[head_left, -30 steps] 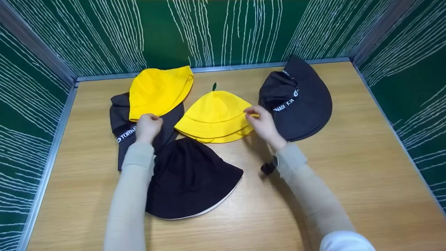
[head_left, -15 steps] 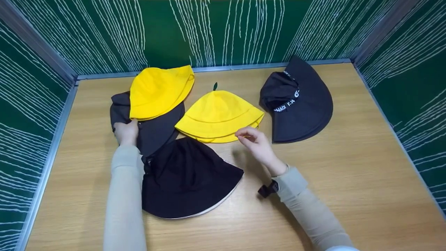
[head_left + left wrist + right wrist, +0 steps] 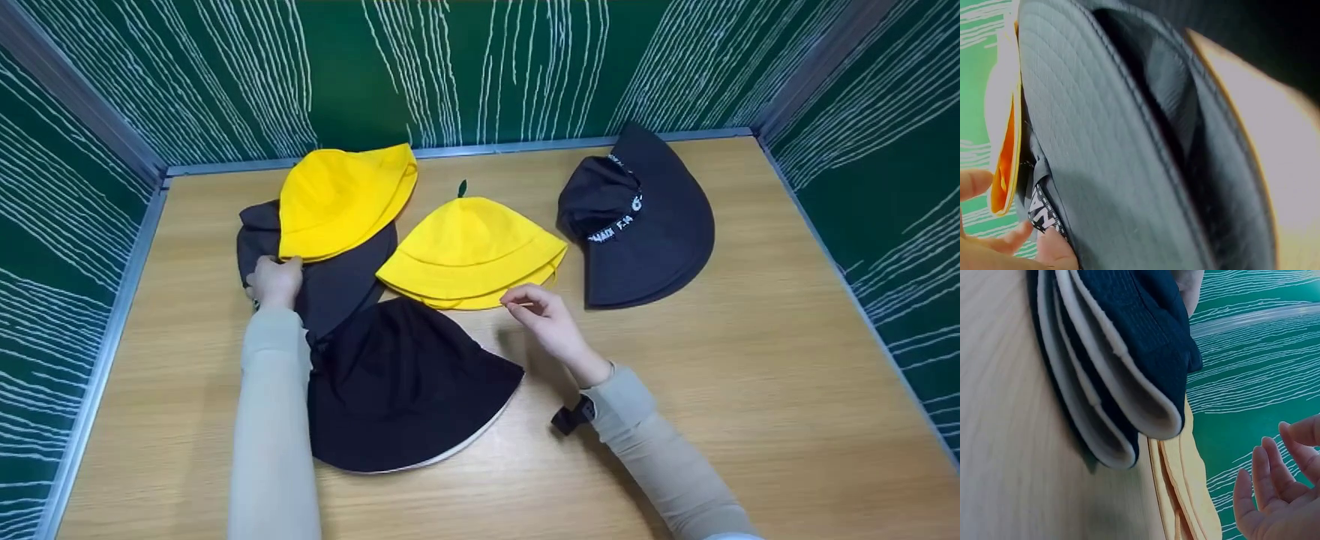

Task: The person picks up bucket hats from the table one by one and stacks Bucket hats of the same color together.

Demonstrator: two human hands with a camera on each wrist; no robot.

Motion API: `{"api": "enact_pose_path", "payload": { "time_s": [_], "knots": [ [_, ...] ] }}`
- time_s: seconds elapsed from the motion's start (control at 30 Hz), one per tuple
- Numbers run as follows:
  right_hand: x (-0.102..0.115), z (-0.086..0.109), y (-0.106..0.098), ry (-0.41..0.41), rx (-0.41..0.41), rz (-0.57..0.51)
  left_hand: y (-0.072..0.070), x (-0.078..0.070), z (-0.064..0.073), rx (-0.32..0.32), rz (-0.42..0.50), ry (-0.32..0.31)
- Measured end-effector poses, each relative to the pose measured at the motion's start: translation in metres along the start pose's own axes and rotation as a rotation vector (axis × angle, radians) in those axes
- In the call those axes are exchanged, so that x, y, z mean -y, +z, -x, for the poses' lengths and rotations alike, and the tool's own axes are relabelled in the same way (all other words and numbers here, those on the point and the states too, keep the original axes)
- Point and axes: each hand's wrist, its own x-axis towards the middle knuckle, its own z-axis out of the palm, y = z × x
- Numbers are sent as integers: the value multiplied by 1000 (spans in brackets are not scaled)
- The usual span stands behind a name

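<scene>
Dark grey cap [image 3: 341, 289] with lettered band [image 3: 1043, 211] and stitched brim [image 3: 1100, 140], left of the frame, partly covered by plain yellow hat [image 3: 345, 201], leaf-tipped yellow hat [image 3: 465, 236], folded flat, crown toward the top, near center.

Before me, a wooden table [image 3: 772, 367] bears a yellow hat [image 3: 463, 244] at twelve o'clock, dark cap [image 3: 652, 247] at two, black hat [image 3: 412, 394] at half-past seven, second cap [image 3: 345, 281] at ten.

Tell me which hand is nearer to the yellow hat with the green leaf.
Right. The right hand is by the near edge of that yellow hat; the left hand is farther left, at a dark cap.
</scene>
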Motion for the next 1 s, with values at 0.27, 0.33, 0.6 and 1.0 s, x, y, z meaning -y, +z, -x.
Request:
{"api": "enact_pose_path", "payload": {
  "time_s": [0.27,0.33,0.6,1.0],
  "knots": [
    [-5,2,1,4,13,-15,2,-7,8,-27,-116,61],
    [-5,3,2,7,14,-20,3,-8,6,-36,-122,80],
    [-8,4,0,15,4,-21,9,-22,7,26,465,63],
    [-9,9,0,93,0,-72,25,-25,3,188,981,-213]
  ]
}}
